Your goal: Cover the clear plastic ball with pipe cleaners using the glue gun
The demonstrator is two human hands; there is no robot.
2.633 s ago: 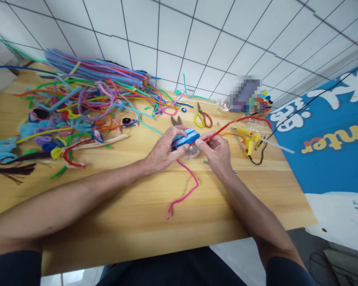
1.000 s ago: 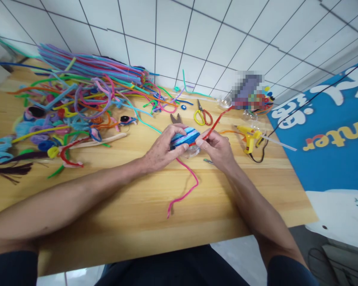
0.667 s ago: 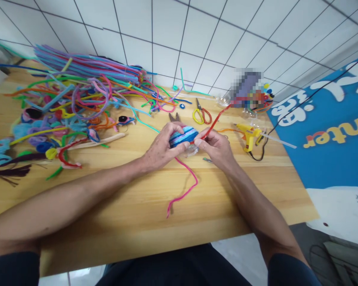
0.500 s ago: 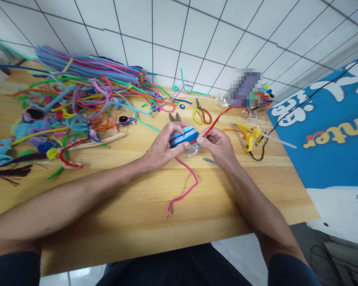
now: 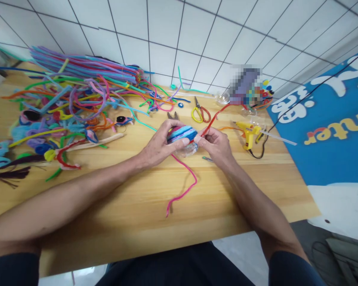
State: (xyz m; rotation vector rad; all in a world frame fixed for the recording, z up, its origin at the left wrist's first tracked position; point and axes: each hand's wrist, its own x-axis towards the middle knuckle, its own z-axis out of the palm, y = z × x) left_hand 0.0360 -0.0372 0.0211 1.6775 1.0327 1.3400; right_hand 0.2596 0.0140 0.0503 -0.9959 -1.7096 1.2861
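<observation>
The striped ball (image 5: 183, 134) — blue, pink and purple bands over a clear lower part — sits above the wooden table (image 5: 214, 206), gripped by the left hand (image 5: 159, 147); the right hand (image 5: 214, 145) pinches a red pipe cleaner (image 5: 216, 118) (fuzzy, bent) at its edge

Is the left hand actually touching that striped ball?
Touching. The head view shows the left hand gripping the striped ball, its thumb laid across the coloured stripes.
</observation>
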